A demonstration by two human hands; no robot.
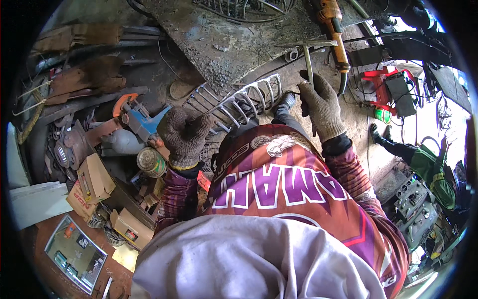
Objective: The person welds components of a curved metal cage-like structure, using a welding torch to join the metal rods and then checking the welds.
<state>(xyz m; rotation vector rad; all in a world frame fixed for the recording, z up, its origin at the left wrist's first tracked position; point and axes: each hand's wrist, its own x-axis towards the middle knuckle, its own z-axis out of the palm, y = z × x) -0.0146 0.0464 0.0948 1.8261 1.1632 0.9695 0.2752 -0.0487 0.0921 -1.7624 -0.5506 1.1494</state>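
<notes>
My right hand (pixel 321 107), in a grey knitted glove, is closed around the handle of a chipping hammer (pixel 308 62). The hammer's narrow head (pixel 303 44) points up, close to the edge of the metal worktable. My left hand (pixel 185 134), gloved the same way, is closed at the left end of a ladder-like welded metal rack (pixel 244 105). Bent bars run across the rack, which slants in front of my body below the table's edge. The glove hides the end of the rack.
The dirty metal worktable (pixel 199 42) bears a round grate (pixel 244 17) and an orange angle grinder (pixel 330 20). At left are a blue-and-orange machine (pixel 144 119), a can (pixel 151 162) and cardboard boxes (pixel 94 182). A red stool (pixel 376 77) and another person (pixel 428 169) are at right.
</notes>
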